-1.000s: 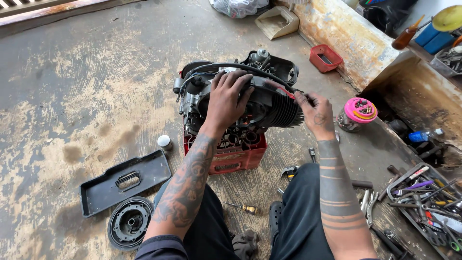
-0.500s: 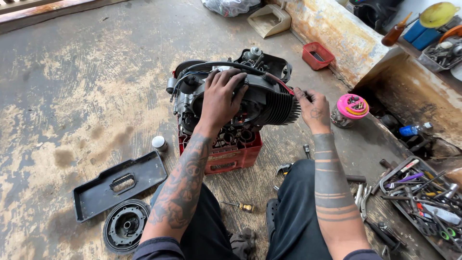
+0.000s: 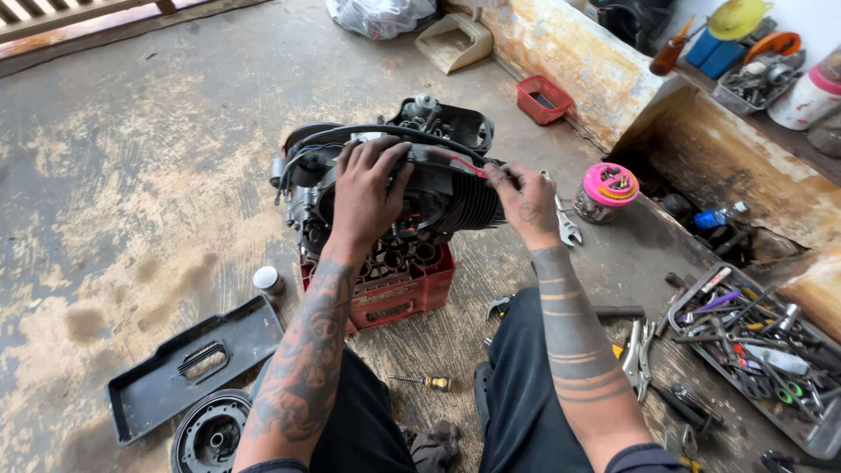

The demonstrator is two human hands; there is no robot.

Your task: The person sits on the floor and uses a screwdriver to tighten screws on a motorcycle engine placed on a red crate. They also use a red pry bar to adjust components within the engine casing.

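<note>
- Engine [image 3: 385, 188] sits on red crate [image 3: 399, 289], mid concrete floor [image 3: 131, 175], just ahead of the knees.
- Left hand [image 3: 363, 188] lies flat on the engine top, fingers spread, pinning the black cable [image 3: 394, 133].
- Right hand [image 3: 526, 201] pinches the cable end at the finned cylinder side; fingers together, though whether they grip the cable or a clip is hard to tell.
- Better to hold the engine steady with the left and keep the pull in line with the cable.
- Wrench [image 3: 565, 223] lies just beside the right hand, and pink-lidded jar [image 3: 604, 191] is close.
- Black cover [image 3: 193, 368], pulley [image 3: 210, 434] and screwdriver [image 3: 425, 382] crowd the floor by the legs; tool tray [image 3: 753, 350] sits at the right edge.
</note>
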